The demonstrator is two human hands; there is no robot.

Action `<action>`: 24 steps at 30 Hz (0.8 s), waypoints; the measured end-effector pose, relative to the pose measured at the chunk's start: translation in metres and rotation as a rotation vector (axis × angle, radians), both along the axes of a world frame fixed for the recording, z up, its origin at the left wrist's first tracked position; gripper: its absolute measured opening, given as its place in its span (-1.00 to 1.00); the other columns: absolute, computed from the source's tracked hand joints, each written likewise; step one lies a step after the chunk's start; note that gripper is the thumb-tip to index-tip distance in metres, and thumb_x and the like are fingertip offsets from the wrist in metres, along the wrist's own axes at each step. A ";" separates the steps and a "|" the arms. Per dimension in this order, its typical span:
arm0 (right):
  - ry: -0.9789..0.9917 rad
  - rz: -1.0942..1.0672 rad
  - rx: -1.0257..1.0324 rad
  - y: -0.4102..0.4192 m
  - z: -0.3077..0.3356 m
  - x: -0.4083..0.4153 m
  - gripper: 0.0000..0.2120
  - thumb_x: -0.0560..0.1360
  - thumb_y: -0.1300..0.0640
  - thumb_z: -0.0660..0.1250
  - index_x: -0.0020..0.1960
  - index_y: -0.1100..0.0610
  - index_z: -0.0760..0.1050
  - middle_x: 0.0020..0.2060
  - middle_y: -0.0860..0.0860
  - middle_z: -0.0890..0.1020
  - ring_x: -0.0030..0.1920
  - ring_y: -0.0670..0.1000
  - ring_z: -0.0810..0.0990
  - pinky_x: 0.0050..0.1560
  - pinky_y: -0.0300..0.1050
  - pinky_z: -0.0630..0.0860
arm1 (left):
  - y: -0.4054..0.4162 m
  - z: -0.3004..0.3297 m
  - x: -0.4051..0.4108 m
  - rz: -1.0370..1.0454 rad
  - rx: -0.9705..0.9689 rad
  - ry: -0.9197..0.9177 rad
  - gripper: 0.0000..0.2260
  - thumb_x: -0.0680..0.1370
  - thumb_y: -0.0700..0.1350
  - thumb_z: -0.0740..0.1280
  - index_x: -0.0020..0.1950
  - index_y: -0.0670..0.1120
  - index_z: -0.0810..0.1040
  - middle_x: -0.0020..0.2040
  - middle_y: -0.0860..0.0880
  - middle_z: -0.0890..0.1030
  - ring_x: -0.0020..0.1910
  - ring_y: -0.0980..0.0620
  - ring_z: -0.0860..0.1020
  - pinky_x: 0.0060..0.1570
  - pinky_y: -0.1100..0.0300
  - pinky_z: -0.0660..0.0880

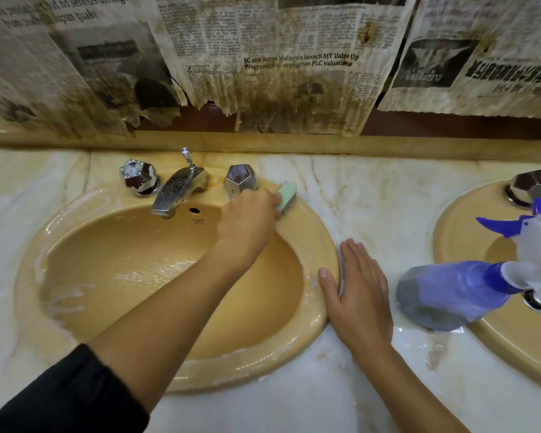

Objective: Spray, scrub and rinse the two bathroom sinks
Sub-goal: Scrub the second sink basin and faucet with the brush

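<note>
A tan oval sink (263,370), wet and streaked with suds, is set in a marble counter (372,195). My left hand (247,223) reaches across the basin and grips a pale green scrub brush (286,195), which is pressed on the back right rim beside the right tap knob (241,181). My right hand (359,292) lies flat on the counter, its thumb against the sink's right rim. A second tan sink (463,220) is partly in view at the right edge. A blue spray bottle (459,292) with a white and blue trigger head lies on its side across that sink's rim.
A chrome faucet (178,192) and a left knob (138,179) stand at the back of the left sink. Stained, torn newspaper (294,73) covers the wall above a low backsplash. Another chrome knob (534,185) sits on the right sink.
</note>
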State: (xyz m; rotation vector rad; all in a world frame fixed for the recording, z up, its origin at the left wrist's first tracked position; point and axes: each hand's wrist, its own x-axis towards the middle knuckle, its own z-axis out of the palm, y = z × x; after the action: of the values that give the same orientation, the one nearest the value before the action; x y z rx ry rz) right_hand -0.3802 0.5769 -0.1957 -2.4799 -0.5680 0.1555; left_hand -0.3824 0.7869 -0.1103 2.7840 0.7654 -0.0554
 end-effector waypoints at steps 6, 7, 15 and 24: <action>0.027 0.114 0.037 0.016 0.001 0.029 -0.23 0.52 -0.34 -0.10 0.57 0.09 0.22 0.56 -0.05 0.23 0.58 -0.12 0.05 0.57 -0.13 -0.12 | -0.027 -0.005 -0.039 0.087 0.042 0.017 -0.74 0.66 -0.04 0.26 0.33 0.13 0.54 0.07 -0.13 0.63 0.06 -0.24 0.58 -0.12 0.06 0.38; 0.032 0.141 0.042 0.021 0.001 0.036 -0.23 0.51 -0.34 -0.09 0.56 0.10 0.22 0.56 -0.04 0.23 0.58 -0.11 0.05 0.57 -0.13 -0.12 | -0.020 -0.004 -0.030 0.122 0.059 0.022 -0.74 0.66 -0.06 0.26 0.32 0.12 0.55 0.06 -0.13 0.63 0.06 -0.23 0.58 -0.13 0.07 0.37; 0.042 0.219 0.121 0.043 0.004 0.070 -0.24 0.49 -0.33 -0.06 0.50 0.09 0.34 0.52 -0.05 0.33 0.56 -0.11 0.13 0.54 -0.17 -0.09 | -0.025 -0.003 -0.022 0.202 0.193 0.111 -0.76 0.68 -0.12 0.19 0.31 0.08 0.52 0.01 -0.10 0.61 0.00 -0.18 0.61 -0.21 0.08 0.33; 0.039 0.153 0.336 0.036 0.002 0.068 -0.44 0.52 -0.16 0.07 0.34 0.10 0.54 0.30 -0.06 0.59 0.44 -0.12 0.38 0.54 -0.14 0.10 | -0.016 -0.002 0.021 0.235 0.260 0.113 -0.64 0.66 -0.21 0.15 0.41 0.07 0.46 0.02 -0.09 0.61 0.01 -0.14 0.62 -0.23 0.09 0.32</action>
State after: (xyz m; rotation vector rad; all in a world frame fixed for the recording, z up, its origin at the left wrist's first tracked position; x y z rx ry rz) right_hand -0.3117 0.6124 -0.1938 -2.1046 -0.7059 0.1541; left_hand -0.3618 0.7707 -0.1124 2.9268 1.2022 -0.0745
